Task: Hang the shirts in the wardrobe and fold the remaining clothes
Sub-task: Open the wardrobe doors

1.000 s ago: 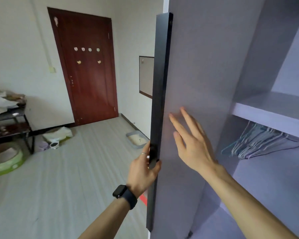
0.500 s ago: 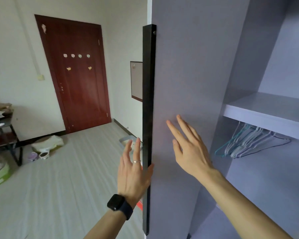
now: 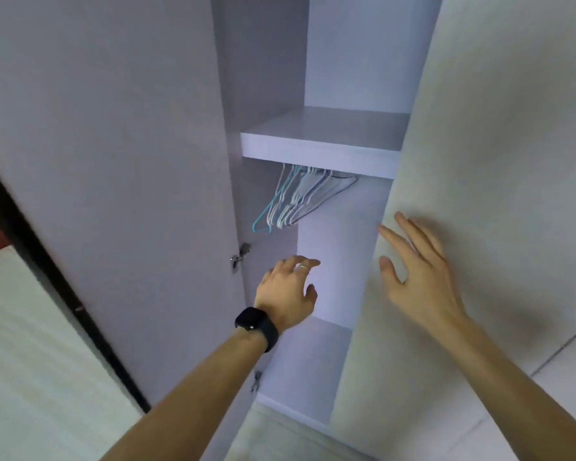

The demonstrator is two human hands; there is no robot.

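Note:
The wardrobe stands open in front of me, with a pale shelf (image 3: 320, 144) across it. Several empty wire hangers (image 3: 296, 201), teal and white, hang bunched under the shelf. My left hand (image 3: 288, 291), with a ring and a black watch, reaches into the opening below the hangers, fingers loosely spread and holding nothing. My right hand (image 3: 416, 277) lies flat with straight fingers on the front of the shut right door (image 3: 479, 161), near its left edge. No shirts or other clothes are in view.
The left door (image 3: 113, 161) is swung wide open, its dark edge (image 3: 47, 271) running down to the floor. Two metal hinges (image 3: 240, 256) sit on the wardrobe's left wall. Pale striped floor (image 3: 30, 361) shows at lower left.
My view has turned right into the wardrobe. My left hand let go of the door's edge and moved inside the opening. My right hand moved from the left door to the right door.

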